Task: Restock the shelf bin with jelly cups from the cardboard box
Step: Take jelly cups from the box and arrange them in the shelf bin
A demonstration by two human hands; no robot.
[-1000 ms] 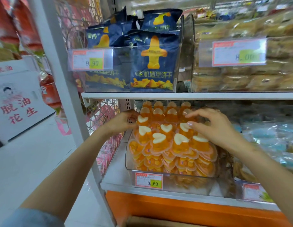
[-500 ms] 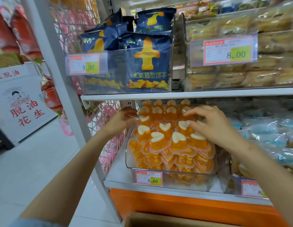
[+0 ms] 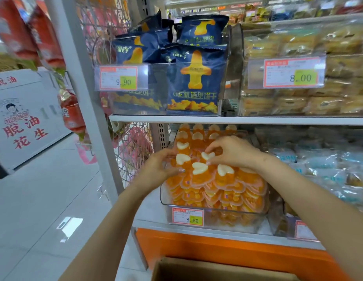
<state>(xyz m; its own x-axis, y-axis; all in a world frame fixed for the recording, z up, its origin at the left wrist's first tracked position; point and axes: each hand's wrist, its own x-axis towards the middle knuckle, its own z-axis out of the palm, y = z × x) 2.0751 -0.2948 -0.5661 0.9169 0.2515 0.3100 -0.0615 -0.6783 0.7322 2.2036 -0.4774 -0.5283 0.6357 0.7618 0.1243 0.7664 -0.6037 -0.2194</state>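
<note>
Hands are both on the top layer of the orange heart-shaped jelly cups with white heart centres (image 3: 200, 168). The cups are heaped in the clear plastic shelf bin (image 3: 164, 199) on the lower shelf, behind the 8.60 price tag (image 3: 187, 217).

- Left hand (image 3: 160, 169): fingers curled round the left edge of the top cups, thumb across the front. I read it as a stop so the row can't slide sideways.
- Right hand (image 3: 235, 152): arched over the pile, thumb and forefinger narrow, pinching one cup in the middle row. Looks like it's being seated or turned so the heart faces up like its neighbours.
- Cups are laid in overlapping rows sloping toward the front, probably for display and so each one props the next.
- Brown cardboard box (image 3: 197, 268) is at the bottom edge of view, below the shelf, top open. I can't see what's inside.

My call: this is tidying, not loading. The bin is heaped above its rim, and the back rows run up close under the white shelf board (image 3: 237, 120), so the restock looks close to done.

Risk: the slick front slope may shed cups over the rim once the bracing hand lets go.
</note>
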